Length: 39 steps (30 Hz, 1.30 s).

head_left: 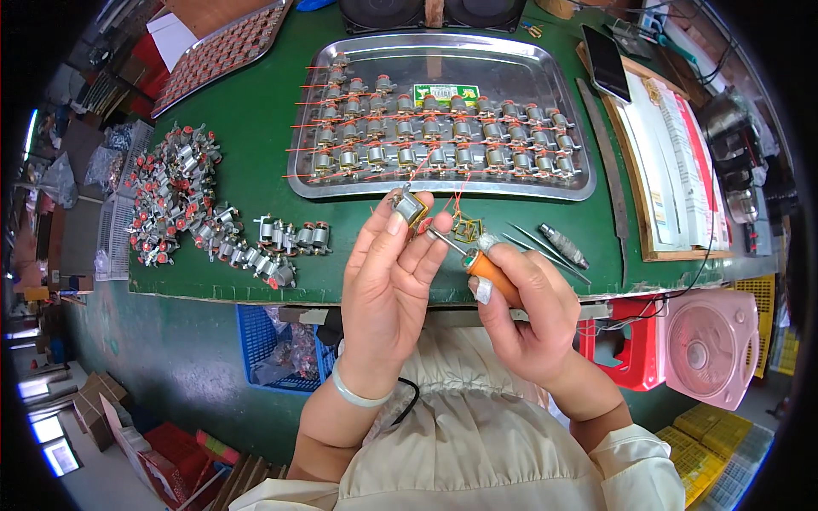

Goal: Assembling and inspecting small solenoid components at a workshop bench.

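My left hand is raised in front of the table edge. Its thumb and fingers pinch a small silver cylindrical component with a yellowish frame, which looks like a small motor or coil. My right hand is wrapped round an orange-handled screwdriver. The metal shaft points up and left to the fingers of my left hand, just below the component; whether its tip touches anything is hard to see. Beyond my hands lie thin red wires and several small yellowish frames.
A metal tray holds rows of similar components with red wires. Loose components are heaped at left. Tweezers, a knurled tool and a long flat file-like strip lie at right, beside a clipboard with a phone.
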{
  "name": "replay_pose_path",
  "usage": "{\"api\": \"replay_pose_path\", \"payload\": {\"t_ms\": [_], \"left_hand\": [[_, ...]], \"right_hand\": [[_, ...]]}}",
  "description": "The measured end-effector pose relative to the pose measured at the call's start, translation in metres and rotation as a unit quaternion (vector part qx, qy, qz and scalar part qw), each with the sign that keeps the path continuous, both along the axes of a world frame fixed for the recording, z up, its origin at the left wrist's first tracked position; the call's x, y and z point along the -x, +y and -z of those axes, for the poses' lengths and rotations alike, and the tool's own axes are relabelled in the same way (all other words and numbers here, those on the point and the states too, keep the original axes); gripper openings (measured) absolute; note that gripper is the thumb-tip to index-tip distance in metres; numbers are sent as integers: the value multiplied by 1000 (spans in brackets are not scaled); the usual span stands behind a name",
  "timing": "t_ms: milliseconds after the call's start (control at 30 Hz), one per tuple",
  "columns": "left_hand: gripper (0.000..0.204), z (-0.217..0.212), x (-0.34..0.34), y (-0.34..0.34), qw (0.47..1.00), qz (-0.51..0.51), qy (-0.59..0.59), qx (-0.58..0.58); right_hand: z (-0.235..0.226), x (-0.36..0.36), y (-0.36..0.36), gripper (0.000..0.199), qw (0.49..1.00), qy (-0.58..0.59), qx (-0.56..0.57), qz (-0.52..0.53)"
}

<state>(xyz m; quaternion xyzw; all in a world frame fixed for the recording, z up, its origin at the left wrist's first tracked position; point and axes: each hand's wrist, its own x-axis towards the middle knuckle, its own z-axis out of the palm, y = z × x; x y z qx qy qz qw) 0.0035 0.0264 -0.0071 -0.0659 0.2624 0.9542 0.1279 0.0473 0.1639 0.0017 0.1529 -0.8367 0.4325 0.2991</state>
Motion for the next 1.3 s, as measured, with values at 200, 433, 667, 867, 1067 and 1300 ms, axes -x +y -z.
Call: {"api": "replay_pose_path", "payload": {"t_ms": [200,433,667,867,1067,1300], "left_hand": [[29,-6,-3,4,994,-46,47,93],[29,-7,-5,0,988,-51,79,123],[30,-11,-7,4,985,-7,118,127],[28,-7,-9,7,972,-11,143,183],[20,-6,-8,7,972,-43,133,188],[16,-1,-7,3,943,-72,199,256]], "right_hand": [[1,2,-1,33,1000,18,-5,2],[-13,1,16,26,783,-438,402,-183],[-1,8,15,34,775,-390,447,-220],[2,12,-2,34,989,-118,84,-16],[5,21,-8,27,999,0,33,-3],[-16,18,-3,17,867,-319,361,-128]]}}
